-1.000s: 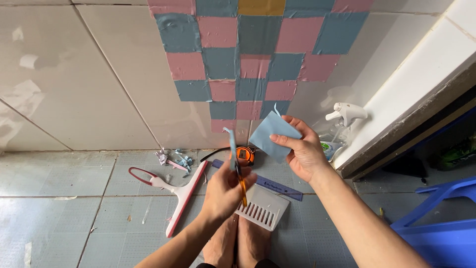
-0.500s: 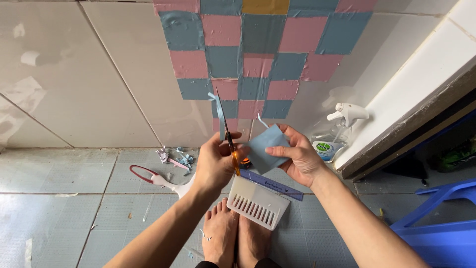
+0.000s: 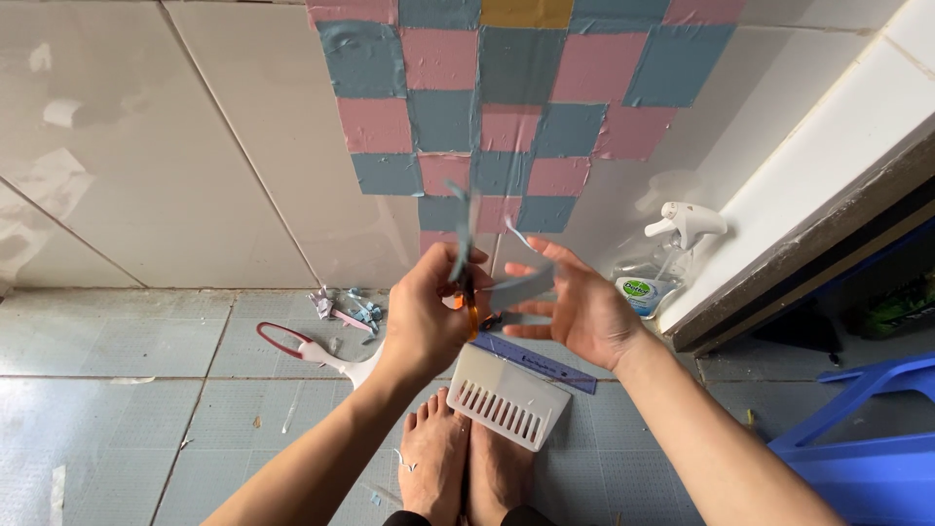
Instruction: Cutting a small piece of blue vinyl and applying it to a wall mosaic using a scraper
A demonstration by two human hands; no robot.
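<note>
My left hand [image 3: 427, 317] is closed around orange-handled scissors [image 3: 467, 255]; their blades point up and are blurred by motion. My right hand [image 3: 577, 310] is just right of it, fingers spread, with a grey-blue sheet piece [image 3: 523, 288] pinched at the thumb. The piece lies almost edge-on and meets the scissors. A thin curled strip [image 3: 517, 235] stands up from it. Both hands hover in front of a tiled wall with a patch of pink and blue squares [image 3: 506, 127]. My bare feet [image 3: 458, 468] are below on the floor.
On the grey floor tiles lie a white squeegee with a red handle [image 3: 310, 350], a white slotted tray [image 3: 506, 399], a purple ruler [image 3: 545, 363] and paper scraps [image 3: 346, 307]. A spray bottle [image 3: 672, 255] stands by the white ledge. A blue plastic stool [image 3: 857, 448] is at the lower right.
My left hand rose from the floor with the scissors and came up against the blue piece. My right hand lowered and turned the piece from face-on to nearly edge-on.
</note>
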